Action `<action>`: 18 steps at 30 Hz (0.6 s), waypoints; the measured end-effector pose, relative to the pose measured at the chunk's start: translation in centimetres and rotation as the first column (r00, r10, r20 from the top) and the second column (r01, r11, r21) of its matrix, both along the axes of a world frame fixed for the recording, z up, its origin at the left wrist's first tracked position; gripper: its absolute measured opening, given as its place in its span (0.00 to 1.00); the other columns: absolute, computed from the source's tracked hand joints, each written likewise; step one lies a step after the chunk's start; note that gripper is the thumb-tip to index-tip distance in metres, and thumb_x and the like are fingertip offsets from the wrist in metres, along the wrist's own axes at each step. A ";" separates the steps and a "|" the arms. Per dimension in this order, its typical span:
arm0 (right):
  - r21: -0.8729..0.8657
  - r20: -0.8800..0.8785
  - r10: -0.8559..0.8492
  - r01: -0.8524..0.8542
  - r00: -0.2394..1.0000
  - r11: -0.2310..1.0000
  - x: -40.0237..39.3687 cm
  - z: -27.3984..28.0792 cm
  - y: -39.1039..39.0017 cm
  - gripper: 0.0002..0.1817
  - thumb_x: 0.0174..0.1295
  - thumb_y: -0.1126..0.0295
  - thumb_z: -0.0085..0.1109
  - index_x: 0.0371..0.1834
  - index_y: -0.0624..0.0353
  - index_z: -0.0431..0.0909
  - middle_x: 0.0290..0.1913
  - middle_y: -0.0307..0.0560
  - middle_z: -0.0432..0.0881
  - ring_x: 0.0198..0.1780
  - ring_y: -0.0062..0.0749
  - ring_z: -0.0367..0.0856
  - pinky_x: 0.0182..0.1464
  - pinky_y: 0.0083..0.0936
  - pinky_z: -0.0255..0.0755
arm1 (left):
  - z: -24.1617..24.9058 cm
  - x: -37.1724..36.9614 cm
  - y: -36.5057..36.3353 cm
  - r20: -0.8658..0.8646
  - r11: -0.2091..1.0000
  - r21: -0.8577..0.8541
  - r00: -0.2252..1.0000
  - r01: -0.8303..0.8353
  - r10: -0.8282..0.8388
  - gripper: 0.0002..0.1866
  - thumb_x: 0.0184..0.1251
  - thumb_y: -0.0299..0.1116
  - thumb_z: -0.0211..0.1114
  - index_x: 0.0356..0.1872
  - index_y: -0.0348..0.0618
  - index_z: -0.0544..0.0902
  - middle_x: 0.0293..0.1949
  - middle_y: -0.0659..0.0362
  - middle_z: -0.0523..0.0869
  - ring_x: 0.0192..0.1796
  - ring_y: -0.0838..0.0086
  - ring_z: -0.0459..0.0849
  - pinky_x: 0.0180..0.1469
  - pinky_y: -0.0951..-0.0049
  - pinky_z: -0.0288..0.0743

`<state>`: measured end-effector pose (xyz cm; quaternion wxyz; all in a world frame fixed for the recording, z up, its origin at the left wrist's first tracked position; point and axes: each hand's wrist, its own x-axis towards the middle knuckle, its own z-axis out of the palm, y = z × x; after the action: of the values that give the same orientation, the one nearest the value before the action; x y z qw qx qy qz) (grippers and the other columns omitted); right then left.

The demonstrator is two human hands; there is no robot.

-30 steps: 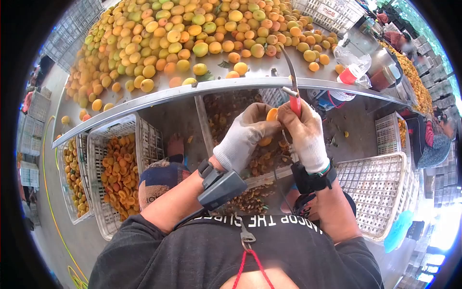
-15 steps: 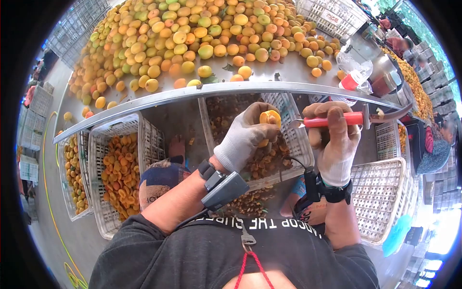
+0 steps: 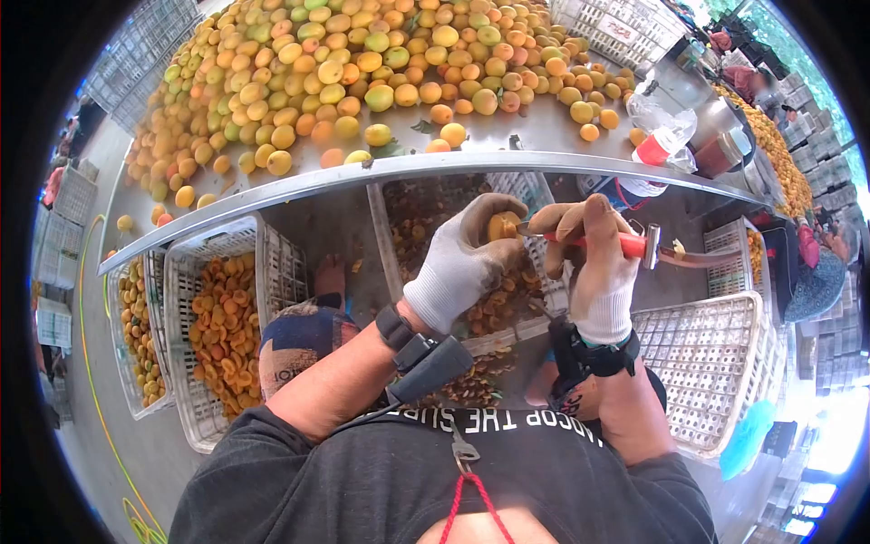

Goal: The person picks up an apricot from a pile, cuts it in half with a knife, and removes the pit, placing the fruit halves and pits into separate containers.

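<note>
My left hand [image 3: 460,263], in a grey-white glove, holds an apricot half [image 3: 501,226] up below the table's edge. My right hand [image 3: 594,263], also gloved, grips a red-handled knife [image 3: 625,244] lying sideways, its curved blade pointing right. The knife's butt end touches the apricot half. Both hands hover over a white crate [image 3: 551,288] holding apricot pits and scraps.
A steel table [image 3: 507,136] carries a big heap of whole apricots [image 3: 362,63]. A white crate of cut halves [image 3: 222,331] stands lower left, and an empty white crate [image 3: 716,363] lower right. A plastic bottle with a red cap [image 3: 660,145] lies on the table. Other people sit at far right.
One second ago the knife stood upright at the fruit. It then swung out to the right, and now my right hand has come back left against the apricot half.
</note>
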<state>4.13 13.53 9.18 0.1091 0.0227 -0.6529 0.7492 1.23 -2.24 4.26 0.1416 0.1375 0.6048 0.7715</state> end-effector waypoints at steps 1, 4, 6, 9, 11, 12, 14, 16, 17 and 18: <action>-0.088 0.024 -0.022 0.024 0.999 0.996 -0.1 -0.3 -0.1 0.23 0.75 0.56 0.48 0.26 0.61 0.75 0.34 0.54 0.86 0.20 0.22 0.72 0.24 0.19 0.67 | -0.1 0.1 0.2 -0.065 1.000 0.001 0.997 -0.028 0.028 0.18 0.62 0.26 0.65 0.53 0.38 0.77 0.43 0.63 0.81 0.43 0.83 0.77 0.47 0.79 0.74; -0.283 0.146 -0.039 0.079 0.988 0.956 -0.3 -1.0 -0.2 0.23 0.75 0.53 0.47 0.24 0.58 0.71 0.34 0.57 0.84 0.17 0.25 0.70 0.19 0.20 0.64 | 0.0 0.5 0.2 -0.106 0.999 0.034 0.994 -0.035 0.039 0.17 0.62 0.25 0.64 0.53 0.37 0.78 0.45 0.63 0.82 0.48 0.82 0.77 0.53 0.79 0.72; -0.377 0.214 -0.023 0.104 0.977 0.920 -0.4 -1.4 -0.1 0.23 0.74 0.53 0.48 0.24 0.57 0.70 0.34 0.58 0.84 0.17 0.26 0.70 0.19 0.20 0.64 | 0.0 0.7 0.3 -0.079 0.998 0.062 0.997 -0.015 0.020 0.17 0.64 0.27 0.63 0.54 0.37 0.78 0.47 0.63 0.81 0.50 0.81 0.77 0.57 0.78 0.70; -0.503 0.373 0.025 0.179 0.927 0.845 -0.6 -2.1 0.3 0.22 0.73 0.52 0.49 0.24 0.56 0.68 0.35 0.57 0.83 0.16 0.26 0.68 0.17 0.20 0.62 | -0.3 0.6 0.4 -0.055 0.998 0.055 0.998 0.013 -0.010 0.17 0.64 0.27 0.63 0.54 0.37 0.78 0.46 0.63 0.81 0.48 0.82 0.77 0.55 0.79 0.71; -0.490 0.399 0.071 0.146 0.914 0.860 -0.5 -2.1 0.5 0.21 0.72 0.54 0.51 0.25 0.57 0.69 0.37 0.57 0.83 0.21 0.27 0.73 0.24 0.22 0.67 | -0.4 0.6 0.2 0.095 0.989 0.145 0.994 0.040 -0.054 0.18 0.64 0.28 0.64 0.54 0.37 0.78 0.42 0.63 0.81 0.44 0.82 0.78 0.49 0.80 0.73; -0.491 0.398 0.070 0.148 0.915 0.859 -0.5 -1.8 0.6 0.21 0.72 0.54 0.51 0.25 0.57 0.69 0.37 0.57 0.83 0.21 0.27 0.73 0.24 0.22 0.67 | -0.3 0.6 0.1 0.095 0.989 0.144 0.994 0.042 -0.056 0.18 0.64 0.28 0.64 0.54 0.37 0.78 0.42 0.63 0.81 0.44 0.82 0.78 0.49 0.80 0.73; -0.015 0.240 -0.029 0.033 0.970 0.999 -0.5 -0.9 0.6 0.19 0.71 0.57 0.52 0.26 0.59 0.69 0.35 0.55 0.83 0.29 0.29 0.77 0.36 0.26 0.71 | 0.1 0.4 -0.2 0.313 0.979 0.188 0.940 0.076 -0.133 0.18 0.61 0.27 0.68 0.53 0.39 0.79 0.41 0.62 0.83 0.43 0.82 0.80 0.45 0.82 0.76; -0.094 0.085 -0.009 0.017 0.996 0.995 -1.0 -1.7 1.1 0.21 0.72 0.54 0.50 0.26 0.57 0.67 0.33 0.49 0.80 0.28 0.30 0.73 0.39 0.28 0.70 | 0.8 0.3 0.0 0.344 0.978 0.184 0.925 0.103 -0.162 0.18 0.60 0.28 0.68 0.52 0.39 0.79 0.40 0.61 0.83 0.41 0.82 0.80 0.43 0.82 0.76; -0.173 -0.065 -0.002 -0.009 0.998 0.985 -1.4 -2.0 1.1 0.22 0.73 0.51 0.49 0.25 0.54 0.65 0.31 0.43 0.77 0.26 0.32 0.69 0.42 0.31 0.68 | 1.1 0.4 0.1 0.380 0.975 0.182 0.905 0.128 -0.190 0.18 0.60 0.29 0.68 0.52 0.39 0.79 0.40 0.61 0.83 0.40 0.81 0.81 0.42 0.81 0.76; -0.332 -0.028 0.038 -0.046 0.999 0.942 -1.4 -0.9 0.7 0.25 0.75 0.51 0.47 0.20 0.51 0.62 0.21 0.37 0.67 0.25 0.31 0.66 0.41 0.32 0.65 | 0.7 0.6 0.4 0.413 0.958 0.261 0.884 0.117 -0.220 0.18 0.59 0.28 0.68 0.52 0.39 0.80 0.40 0.59 0.83 0.38 0.80 0.82 0.39 0.79 0.77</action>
<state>2.75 14.20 8.27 0.1021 0.0257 -0.5155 0.8504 1.81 -1.88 4.94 0.3240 0.0285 0.4503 0.8315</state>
